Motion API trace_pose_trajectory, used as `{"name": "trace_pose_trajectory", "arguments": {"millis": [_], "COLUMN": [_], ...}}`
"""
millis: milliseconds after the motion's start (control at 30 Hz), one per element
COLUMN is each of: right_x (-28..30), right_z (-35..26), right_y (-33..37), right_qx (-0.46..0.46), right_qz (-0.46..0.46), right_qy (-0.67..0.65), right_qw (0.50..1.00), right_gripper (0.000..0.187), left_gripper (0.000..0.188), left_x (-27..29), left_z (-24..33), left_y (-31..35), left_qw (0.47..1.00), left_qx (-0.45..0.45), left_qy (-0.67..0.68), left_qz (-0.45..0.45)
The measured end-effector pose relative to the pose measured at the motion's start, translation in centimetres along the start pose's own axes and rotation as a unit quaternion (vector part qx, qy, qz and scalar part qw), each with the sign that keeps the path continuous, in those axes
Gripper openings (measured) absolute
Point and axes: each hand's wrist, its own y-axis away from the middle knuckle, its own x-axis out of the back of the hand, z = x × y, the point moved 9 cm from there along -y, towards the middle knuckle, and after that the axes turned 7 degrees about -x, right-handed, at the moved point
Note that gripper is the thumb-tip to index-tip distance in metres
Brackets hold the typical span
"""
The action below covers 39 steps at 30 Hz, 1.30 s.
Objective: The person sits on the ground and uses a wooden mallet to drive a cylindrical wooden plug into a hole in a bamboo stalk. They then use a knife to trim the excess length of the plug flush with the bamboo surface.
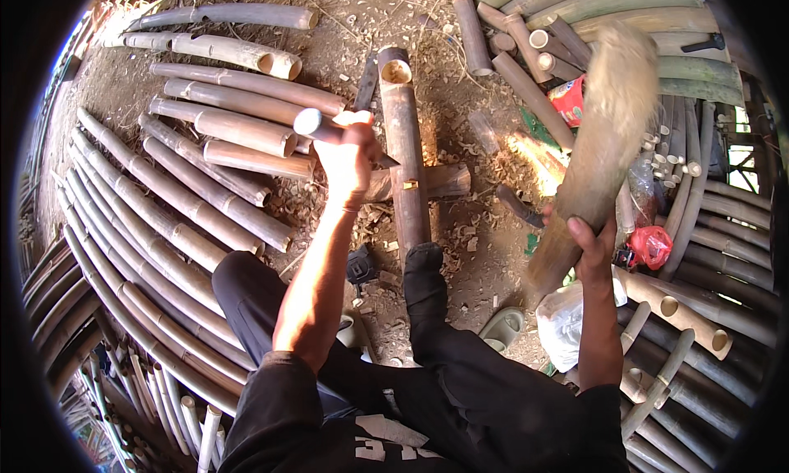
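Observation:
My left hand is closed round a chisel with a pale-ended handle. Its blade points right, at the side of a bamboo pole. A small, bright cut shows on the pole just below the blade tip; whether the tip touches the bamboo I cannot tell. My right hand grips the narrow lower end of a thick wooden mallet, raised on the right, its frayed head blurred at the top. My foot in a black sock presses on the pole's near end, and a crosswise bamboo piece lies under the pole.
Long bamboo poles fill the left side, with shorter cut pieces beyond. More bamboo is stacked on the right, near a clear plastic bag and a red bag. Shavings cover the dirt floor; a sandal lies near my leg.

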Motion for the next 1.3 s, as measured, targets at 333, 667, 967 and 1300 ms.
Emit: {"name": "trace_pose_trajectory", "arguments": {"millis": [333,667,967,1300], "right_x": [-3.0,-5.3,-7.7,-18.7], "right_z": [-3.5,-6.0,-9.3,-23.9], "right_y": [0.2,-0.8,-3.0,-8.3], "right_qx": [0.056,0.057,0.113,0.476], "right_qz": [-0.044,-0.081,-0.061,-0.1], "right_qy": [0.058,0.066,0.032,0.465], "right_qw": [0.996,0.993,0.991,0.739], "right_gripper": [0.086,0.088,0.075,0.086], "left_gripper": [0.026,0.023,0.022,0.019], "left_x": [-0.2,0.3,0.2,0.2], "left_z": [-6.2,-6.4,-7.0,-8.4], "left_y": [2.4,2.1,1.8,0.7], "left_qw": [0.996,0.996,0.99,0.99], "left_qx": [0.092,0.08,0.035,0.104], "left_qy": [-0.01,-0.002,-0.119,-0.08], "left_qz": [-0.016,-0.03,-0.071,-0.057]}}
